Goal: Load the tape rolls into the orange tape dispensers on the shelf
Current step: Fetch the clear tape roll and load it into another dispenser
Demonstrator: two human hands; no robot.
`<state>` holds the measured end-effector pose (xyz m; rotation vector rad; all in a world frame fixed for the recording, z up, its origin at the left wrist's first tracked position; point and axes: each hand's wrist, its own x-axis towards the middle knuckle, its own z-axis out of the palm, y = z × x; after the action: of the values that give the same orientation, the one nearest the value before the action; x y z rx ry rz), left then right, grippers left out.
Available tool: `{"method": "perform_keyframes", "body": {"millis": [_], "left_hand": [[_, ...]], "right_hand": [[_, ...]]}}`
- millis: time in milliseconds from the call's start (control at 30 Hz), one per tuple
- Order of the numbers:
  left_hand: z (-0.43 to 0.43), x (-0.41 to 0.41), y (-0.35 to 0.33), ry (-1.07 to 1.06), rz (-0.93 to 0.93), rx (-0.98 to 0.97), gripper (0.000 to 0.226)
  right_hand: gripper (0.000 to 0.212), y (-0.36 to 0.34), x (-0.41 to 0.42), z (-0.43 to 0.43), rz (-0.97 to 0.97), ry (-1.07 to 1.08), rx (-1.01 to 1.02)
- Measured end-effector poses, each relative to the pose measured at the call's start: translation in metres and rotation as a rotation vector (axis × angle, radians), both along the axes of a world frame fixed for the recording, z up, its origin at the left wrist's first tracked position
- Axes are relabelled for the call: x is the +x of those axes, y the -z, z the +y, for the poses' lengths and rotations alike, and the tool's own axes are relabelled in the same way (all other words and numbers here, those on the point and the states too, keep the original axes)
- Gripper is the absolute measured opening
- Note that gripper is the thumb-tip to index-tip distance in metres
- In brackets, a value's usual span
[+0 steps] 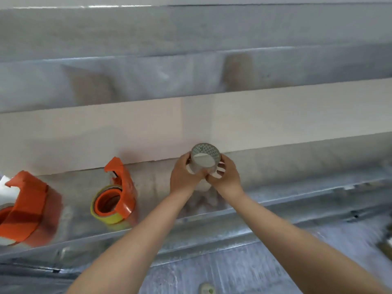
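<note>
Nearest the camera, two bare forearms reach up and forward from the bottom edge, over a grey, streaked lower surface where a small pale object [206, 289] lies, too blurred to identify.

The arms meet above the metal shelf [191, 221]. The left hand [184, 176] and right hand [227, 177] hold a clear tape roll [203, 158] between them, just above the shelf and in front of the pale wall panel [127, 134]. Fingers of both hands are curled and clamped on the roll's outer band, the left from one side, the right from the other, with the thumbs meeting under its lower edge. The open core faces the camera.

The roll looks light and stiff (a cardboard core with thin film wound on it), so it should not deform under this grip. Its outer face is probably smooth and a little slick; holding it by the rim and core edge, as here, seems the safest hold, and it leaves the hole free to slide onto a hub.

Further left on the same shelf stand two orange tape dispensers. The nearer one [121, 187] already carries a yellowish roll [99, 215] around its hub; the far-left one [27, 204] is partly cut off by the frame and blurred, so I cannot tell whether it is loaded.

A printed pattern and a small dark mark show inside the held roll's core, but nothing is legible. No brand can be read anywhere.
</note>
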<state>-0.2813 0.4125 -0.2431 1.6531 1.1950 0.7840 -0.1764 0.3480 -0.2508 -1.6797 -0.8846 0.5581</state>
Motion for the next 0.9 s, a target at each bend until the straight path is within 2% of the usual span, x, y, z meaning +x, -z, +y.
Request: {"method": "perform_keyframes", "body": {"millis": [300, 433, 633, 900], "left_hand": [[-0.067, 0.082, -0.019, 0.331, -0.093, -0.01, 0.067], [-0.103, 0.12, -0.023, 0.459, -0.133, -0.031, 0.065], [-0.159, 0.169, -0.019, 0.574, -0.138, -0.052, 0.061], [-0.237, 0.251, -0.021, 0.668, -0.134, -0.037, 0.067]], "right_hand": [[0.053, -0.027, 0.058, -0.105, -0.125, 0.328, 0.022], [0.055, -0.03, 0.083, -0.153, -0.121, 0.447, 0.039], [0.059, -0.024, 0.118, -0.217, -0.081, 0.546, 0.074], [0.061, -0.02, 0.198, -0.299, -0.114, 0.597, 0.051]]}}
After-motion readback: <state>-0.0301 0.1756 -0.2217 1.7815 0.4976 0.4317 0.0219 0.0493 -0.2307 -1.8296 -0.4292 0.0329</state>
